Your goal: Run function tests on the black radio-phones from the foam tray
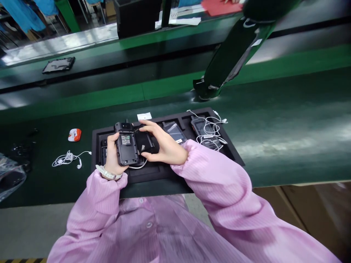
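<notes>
My left hand [112,156] is wrapped round a rugged black handheld phone [128,152], held over the black tray [231,148]. Its back is off, so the battery bay and a small card area show. Just right of it, my right hand [168,148] grips a flat black piece [145,140] between thumb and fingers; whether this is a battery or a back cover I cannot tell. Further right in the tray lie a second device [174,132] with a glossy screen and a third phone [201,126], with white earphones [211,128] across it.
White earphones [67,159] and an orange-and-white item [74,135] lie on the green bench, left of the tray. A plastic bag [12,175] sits at the far left. Behind the tray rises a dark green post [227,60]. A flat device [59,65] rests on the line beyond.
</notes>
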